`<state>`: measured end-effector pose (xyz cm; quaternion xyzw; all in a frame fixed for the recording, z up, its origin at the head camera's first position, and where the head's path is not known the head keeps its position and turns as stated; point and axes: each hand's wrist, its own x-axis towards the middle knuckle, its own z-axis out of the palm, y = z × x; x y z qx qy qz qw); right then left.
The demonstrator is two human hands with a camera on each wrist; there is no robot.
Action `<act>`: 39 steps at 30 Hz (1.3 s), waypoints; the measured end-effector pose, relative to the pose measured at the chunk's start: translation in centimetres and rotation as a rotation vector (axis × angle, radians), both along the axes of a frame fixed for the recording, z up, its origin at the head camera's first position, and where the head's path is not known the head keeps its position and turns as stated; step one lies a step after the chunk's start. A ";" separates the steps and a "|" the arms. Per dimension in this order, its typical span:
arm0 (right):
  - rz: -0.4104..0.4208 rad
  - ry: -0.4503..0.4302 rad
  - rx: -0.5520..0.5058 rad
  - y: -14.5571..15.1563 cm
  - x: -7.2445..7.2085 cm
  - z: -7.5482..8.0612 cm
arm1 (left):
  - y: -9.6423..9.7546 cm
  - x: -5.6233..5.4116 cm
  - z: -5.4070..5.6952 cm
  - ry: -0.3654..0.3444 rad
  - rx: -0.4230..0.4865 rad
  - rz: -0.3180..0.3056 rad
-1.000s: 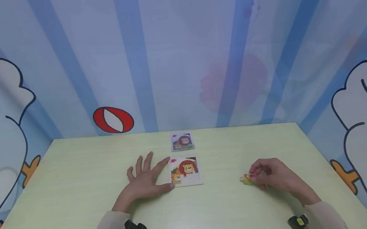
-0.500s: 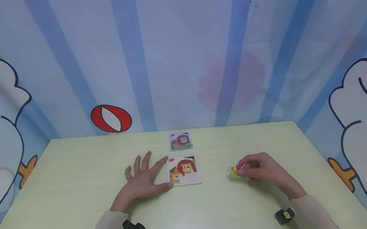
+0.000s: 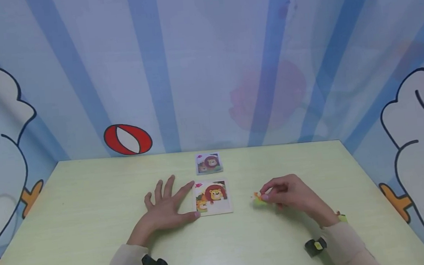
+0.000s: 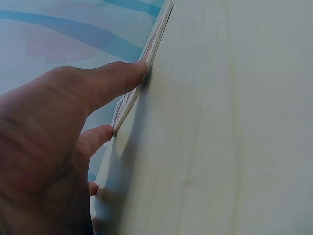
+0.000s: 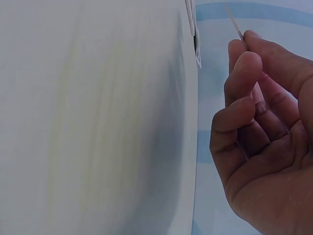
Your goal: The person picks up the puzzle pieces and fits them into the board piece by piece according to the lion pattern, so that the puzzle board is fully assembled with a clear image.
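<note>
A square puzzle board (image 3: 218, 208) with a lion picture lies in the middle of the table, its lower right part plain white. My left hand (image 3: 164, 211) rests beside it with fingers spread, thumb and index fingertip at its left edge. The left wrist view shows both tips against the thin side of the board (image 4: 157, 45). To the right of the board, my right hand (image 3: 292, 195) pinches a small green and orange puzzle piece (image 3: 258, 198) between thumb and index finger. Seen edge-on in the right wrist view, the piece (image 5: 235, 23) is held off the table.
Behind the board lies a smaller card (image 3: 209, 163) with a similar lion picture. Another small green piece (image 3: 342, 217) shows partly behind my right wrist. A blue striped cloth (image 3: 206, 65) stands along the table's back edge.
My right hand has moved left towards the board with the piece, uncovering another piece near its wrist. The left hand has kept its place at the board.
</note>
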<state>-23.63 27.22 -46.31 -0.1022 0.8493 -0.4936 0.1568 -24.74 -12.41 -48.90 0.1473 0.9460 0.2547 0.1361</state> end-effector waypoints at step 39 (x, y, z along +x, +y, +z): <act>0.079 -0.047 -0.072 -6.0 -2.0 -0.3 | -0.1 0.0 -0.2 0.026 -0.003 -0.007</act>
